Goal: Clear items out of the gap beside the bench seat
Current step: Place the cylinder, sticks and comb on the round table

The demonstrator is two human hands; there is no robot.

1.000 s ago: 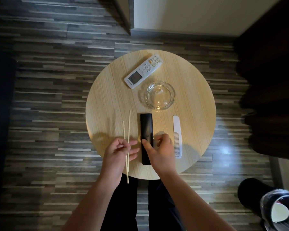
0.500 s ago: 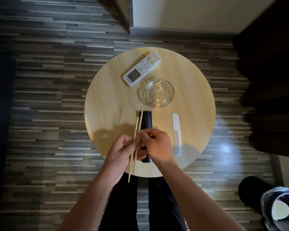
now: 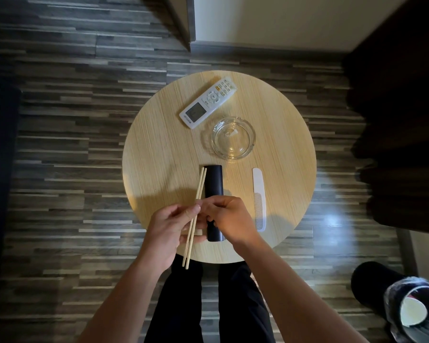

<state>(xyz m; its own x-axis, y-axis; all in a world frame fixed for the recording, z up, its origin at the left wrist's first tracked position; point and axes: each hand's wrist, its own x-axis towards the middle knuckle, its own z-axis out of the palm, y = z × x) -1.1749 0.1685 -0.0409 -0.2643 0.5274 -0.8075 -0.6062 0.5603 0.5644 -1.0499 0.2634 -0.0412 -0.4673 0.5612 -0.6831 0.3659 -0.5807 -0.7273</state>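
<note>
over the round table [image 3: 159,149], our left hand [image 3: 170,231] now grips the chopsticks [image 3: 196,214], lifted and squared by our right hand [image 3: 229,220], fingers pinching them; likely readied to probe the bench gap, unseen here.

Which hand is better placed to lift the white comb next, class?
Right. The right hand is nearer the comb, and its fingertips only touch the chopsticks. The left hand is wrapped around them and lies beyond the black remote.
</note>
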